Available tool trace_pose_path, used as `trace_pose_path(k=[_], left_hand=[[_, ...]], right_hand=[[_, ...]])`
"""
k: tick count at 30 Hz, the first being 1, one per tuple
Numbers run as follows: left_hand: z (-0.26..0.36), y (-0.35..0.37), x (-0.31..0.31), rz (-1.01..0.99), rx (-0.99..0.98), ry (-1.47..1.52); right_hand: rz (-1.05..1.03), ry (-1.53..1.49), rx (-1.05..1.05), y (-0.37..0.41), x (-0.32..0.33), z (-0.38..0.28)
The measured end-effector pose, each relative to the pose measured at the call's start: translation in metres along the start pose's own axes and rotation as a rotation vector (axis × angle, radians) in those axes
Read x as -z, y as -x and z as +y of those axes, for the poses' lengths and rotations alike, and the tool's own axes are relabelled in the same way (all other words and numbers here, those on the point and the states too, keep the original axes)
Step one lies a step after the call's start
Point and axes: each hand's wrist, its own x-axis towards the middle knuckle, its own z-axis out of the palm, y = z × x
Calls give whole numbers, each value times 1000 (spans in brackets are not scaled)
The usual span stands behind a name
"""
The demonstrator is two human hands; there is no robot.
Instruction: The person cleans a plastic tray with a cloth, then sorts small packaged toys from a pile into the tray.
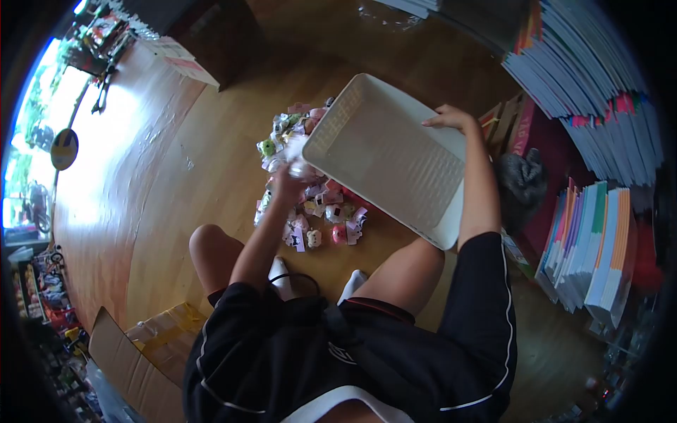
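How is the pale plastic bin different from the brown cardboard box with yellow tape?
The pale plastic bin is one plain whitish colour, while the brown cardboard box has shiny yellow tape. The bin is tipped in the right hand; the box is down at the person's left side, not held. The bin has a smooth rim, but the box has a raised flap. Both look open.

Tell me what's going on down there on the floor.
Someone with bent knees has their right hand on the rim of a pale plastic bin, holding it just to the right of a pile of small toys on the wooden floor. Their left hand is at the pile, too blurred to tell whether it has picked anything up.
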Motion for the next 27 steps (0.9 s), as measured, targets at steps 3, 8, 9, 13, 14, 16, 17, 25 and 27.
trace_pose_path(k=[3, 8, 9, 13, 14, 16, 17, 25, 27], left_hand=[[-1, -20, -54, -50, 460, 1141], [-34, -47, -73, -491, 261, 1276], [-43, -50, -66, -587, 105, 1115], [-44, -52, -50, -546, 106, 1006], [-47, -49, -43, -535, 107, 983], [-57, -45, -20, -522, 123, 924], [-62, -44, -6, -519, 135, 889], [-73, -37, 72, -480, 163, 541], [-74, -25, 87, -461, 152, 448]], right_hand=[[-39, 16, -13, 0, 0, 0], [-17, -27, -67, 20, -10, -17], [5, -21, -71, 19, -15, -21], [-15, -16, -55, 17, -45, -49], [-6, 49, -40, 19, -51, -60], [-38, 28, 15, 16, -67, -74], [-68, 0, 85, 15, -76, -81], [-82, 156, 93, 13, -96, -119], [-85, 144, 101, 16, -99, -116]])
